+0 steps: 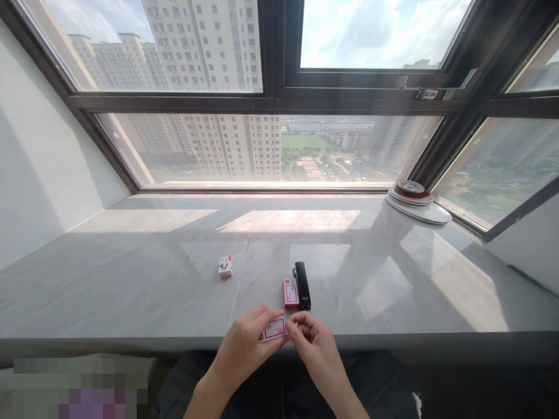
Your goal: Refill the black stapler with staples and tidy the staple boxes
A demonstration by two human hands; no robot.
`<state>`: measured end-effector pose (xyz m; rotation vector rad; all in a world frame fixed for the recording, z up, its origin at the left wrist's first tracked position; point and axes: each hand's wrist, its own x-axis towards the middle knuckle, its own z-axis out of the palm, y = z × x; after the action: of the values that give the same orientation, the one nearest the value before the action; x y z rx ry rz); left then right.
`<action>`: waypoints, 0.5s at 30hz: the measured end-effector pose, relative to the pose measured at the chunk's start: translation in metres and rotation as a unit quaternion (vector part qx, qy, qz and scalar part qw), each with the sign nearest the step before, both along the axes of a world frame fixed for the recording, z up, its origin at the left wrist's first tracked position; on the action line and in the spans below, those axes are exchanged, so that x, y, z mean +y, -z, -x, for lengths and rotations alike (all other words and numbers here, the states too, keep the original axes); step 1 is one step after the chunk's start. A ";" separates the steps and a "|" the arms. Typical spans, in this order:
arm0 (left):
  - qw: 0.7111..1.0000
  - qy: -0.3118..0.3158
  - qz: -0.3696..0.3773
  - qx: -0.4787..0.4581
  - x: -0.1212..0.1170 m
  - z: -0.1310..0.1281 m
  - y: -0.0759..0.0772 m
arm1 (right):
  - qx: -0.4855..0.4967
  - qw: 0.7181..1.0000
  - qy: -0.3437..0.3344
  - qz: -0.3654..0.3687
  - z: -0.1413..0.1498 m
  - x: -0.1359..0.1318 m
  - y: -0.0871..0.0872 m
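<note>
Over the front edge of the sill, my left hand (247,334) grips a small white box with a pink-red printed frame (275,328). The fingers of my right hand (312,337) are pinched together at the right end of that box, and their tips cover the end. Whether they hold a flap there, I cannot make out. Just beyond my hands, a black stapler (303,285) lies on the sill. A second pink-and-white box (290,293) rests against its left side. Farther left stands another small white box with red and black print (225,266).
The grey marble-look window sill (144,291) has its front edge just below my hands. Stacked round plates or mats (414,201) sit in the far right corner, by the dark window frame (271,105). A blurred-out patch (78,387) covers the lower left.
</note>
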<state>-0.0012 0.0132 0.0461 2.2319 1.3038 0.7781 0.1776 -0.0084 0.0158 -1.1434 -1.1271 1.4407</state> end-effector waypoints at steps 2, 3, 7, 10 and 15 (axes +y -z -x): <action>1.000 0.002 0.003 -0.009 -0.004 -0.009 -0.001 | 0.005 1.000 -0.002 0.014 -0.008 0.000 0.003; 1.000 0.003 0.007 -0.014 -0.005 -0.013 -0.001 | 0.004 1.000 -0.003 0.017 -0.011 -0.001 0.004; 0.998 0.006 0.039 -0.046 -0.010 -0.025 0.000 | 0.002 1.000 -0.002 0.011 -0.021 -0.006 0.007; 0.993 0.012 0.073 -0.090 -0.012 -0.023 0.001 | 0.026 0.999 -0.004 0.040 -0.028 -0.007 0.010; 0.986 -0.012 0.120 -0.116 -0.012 -0.006 0.006 | 0.036 0.995 0.027 0.084 -0.043 -0.005 0.005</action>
<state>0.0049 0.0013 0.0405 1.8799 1.2418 0.8137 0.2203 -0.0132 0.0106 -1.2189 -0.9328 1.5450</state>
